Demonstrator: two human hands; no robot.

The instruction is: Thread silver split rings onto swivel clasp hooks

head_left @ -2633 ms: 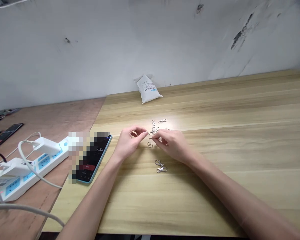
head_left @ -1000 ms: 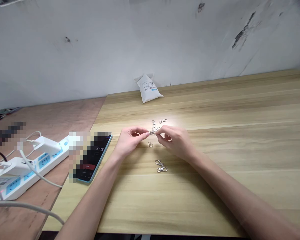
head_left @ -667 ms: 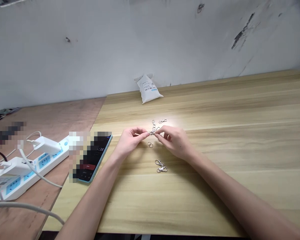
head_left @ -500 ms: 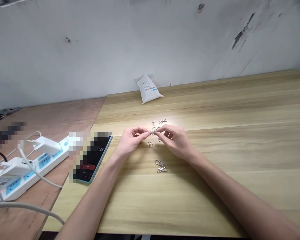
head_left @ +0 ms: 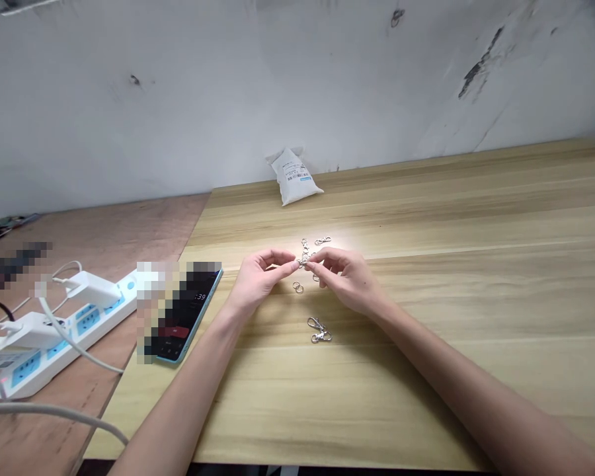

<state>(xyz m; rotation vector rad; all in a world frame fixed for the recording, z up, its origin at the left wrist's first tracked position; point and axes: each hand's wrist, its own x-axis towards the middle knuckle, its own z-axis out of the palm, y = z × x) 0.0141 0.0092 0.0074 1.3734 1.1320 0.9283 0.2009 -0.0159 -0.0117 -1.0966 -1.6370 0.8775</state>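
My left hand (head_left: 260, 277) and my right hand (head_left: 344, 274) meet over the table, each closed in a thumb-and-finger pinch. Between their fingertips is a small silver metal piece (head_left: 302, 263), either a split ring or part of a swivel clasp; my fingers hide most of it. Just beyond my fingertips lies a swivel clasp (head_left: 305, 244), with another clasp with a ring (head_left: 322, 241) to its right. Two loose split rings (head_left: 298, 287) lie below the hands. Nearer to me rest some larger swivel clasps (head_left: 320, 330). A ring (head_left: 316, 277) is partly covered by my right hand.
At the back, a white labelled packet (head_left: 297, 177) stands near the wall. Left of my left arm lies a phone (head_left: 188, 314) with its screen lit. Farther left, a white power strip (head_left: 86, 324) with plugged-in chargers and cables sits on a brown surface (head_left: 143, 231).
Both hands keep their pinch in nearly the same place, with only slight finger movement on the metal piece. The digits on the phone screen went from 38 to 39.
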